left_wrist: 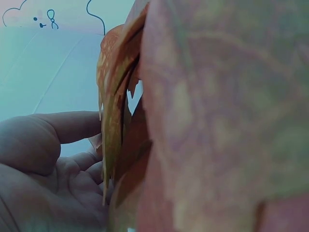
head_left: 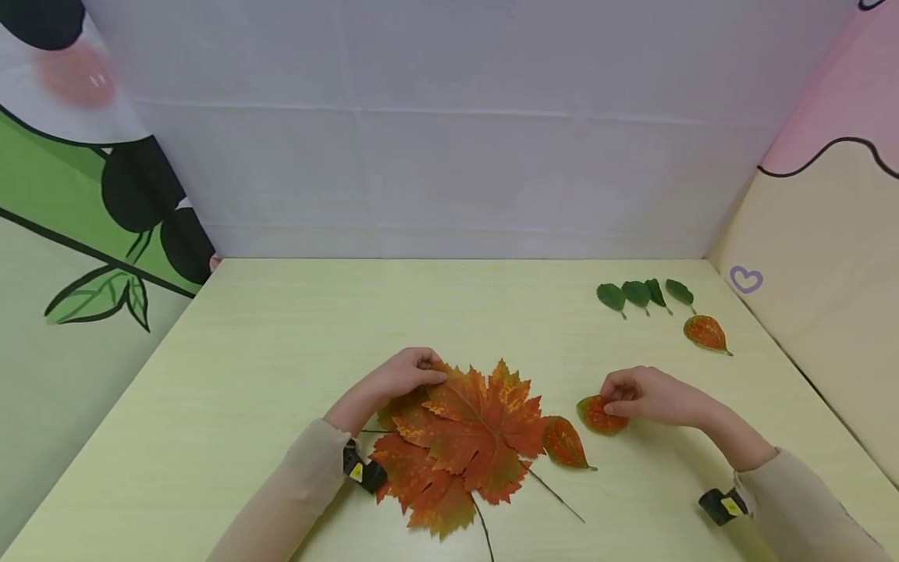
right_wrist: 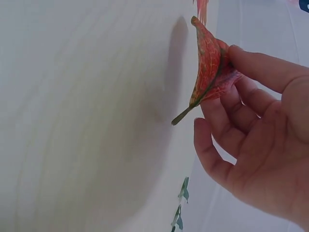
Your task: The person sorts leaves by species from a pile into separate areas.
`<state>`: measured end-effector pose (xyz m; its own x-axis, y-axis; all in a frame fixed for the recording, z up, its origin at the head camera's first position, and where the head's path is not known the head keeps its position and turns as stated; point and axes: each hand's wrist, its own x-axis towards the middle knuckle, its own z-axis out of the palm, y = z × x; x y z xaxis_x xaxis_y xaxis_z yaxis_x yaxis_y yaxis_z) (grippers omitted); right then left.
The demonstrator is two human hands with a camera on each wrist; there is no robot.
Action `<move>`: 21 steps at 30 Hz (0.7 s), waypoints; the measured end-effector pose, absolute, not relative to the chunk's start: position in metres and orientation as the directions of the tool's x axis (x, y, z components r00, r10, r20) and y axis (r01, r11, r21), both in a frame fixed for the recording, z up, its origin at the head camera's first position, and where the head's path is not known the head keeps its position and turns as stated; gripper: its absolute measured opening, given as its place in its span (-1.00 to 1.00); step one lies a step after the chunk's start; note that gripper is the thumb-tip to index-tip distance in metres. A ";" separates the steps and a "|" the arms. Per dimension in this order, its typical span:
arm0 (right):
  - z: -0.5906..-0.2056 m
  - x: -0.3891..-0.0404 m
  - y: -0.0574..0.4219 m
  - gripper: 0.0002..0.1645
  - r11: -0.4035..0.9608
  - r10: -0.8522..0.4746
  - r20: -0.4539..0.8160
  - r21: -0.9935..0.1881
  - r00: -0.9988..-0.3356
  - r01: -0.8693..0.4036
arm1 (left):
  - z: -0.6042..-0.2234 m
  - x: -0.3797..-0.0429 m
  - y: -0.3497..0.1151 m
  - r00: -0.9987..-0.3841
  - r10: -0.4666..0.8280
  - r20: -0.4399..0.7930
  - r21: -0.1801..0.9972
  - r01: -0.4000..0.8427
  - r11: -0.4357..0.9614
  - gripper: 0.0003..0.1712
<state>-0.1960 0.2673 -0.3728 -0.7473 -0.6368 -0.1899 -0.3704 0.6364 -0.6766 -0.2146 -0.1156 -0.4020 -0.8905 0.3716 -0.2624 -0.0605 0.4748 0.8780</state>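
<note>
Right hand (head_left: 653, 396): pinches red-orange oval leaf (head_left: 595, 417), blade leftward
Left hand (head_left: 403, 375): pinches orange-green lobed leaves (head_left: 485, 425)
Loose red-orange oval leaf (head_left: 564, 443): between hands, nearer right

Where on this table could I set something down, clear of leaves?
The table is bare from its left edge to the left sleeve, and along the back wall to the green leaves. It is crowded between the left hand and the right hand, where big orange leaves and a small red leaf lie close together.
</note>
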 end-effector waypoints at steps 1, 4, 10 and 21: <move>-0.372 -0.197 0.268 -0.90 0.641 -0.626 -0.185 -0.675 -0.758 -0.365 | -0.402 -0.214 -0.116 -0.890 0.371 -0.263 0.878 -0.061 0.475 -0.87; -0.370 -0.200 0.273 -0.89 0.657 -0.588 -0.170 -0.672 -0.791 -0.343 | -0.402 -0.214 -0.115 -0.891 0.372 -0.262 0.879 -0.060 0.474 -0.87; -0.367 -0.209 0.285 -0.84 0.727 -0.458 -0.139 -0.627 -0.878 -0.280 | -0.401 -0.214 -0.116 -0.895 0.367 -0.255 0.875 -0.052 0.482 -0.87; -0.370 -0.226 0.319 -0.69 0.820 -0.279 -0.124 -0.547 -0.952 -0.169 | -0.401 -0.214 -0.115 -0.892 0.366 -0.264 0.870 -0.056 0.490 -0.86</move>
<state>-0.2257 0.3193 -0.3703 -0.9521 -0.2794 -0.1242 -0.1691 0.8197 -0.5472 -0.2142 -0.1153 -0.4011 -0.8924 0.3663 -0.2636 -0.0558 0.4901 0.8699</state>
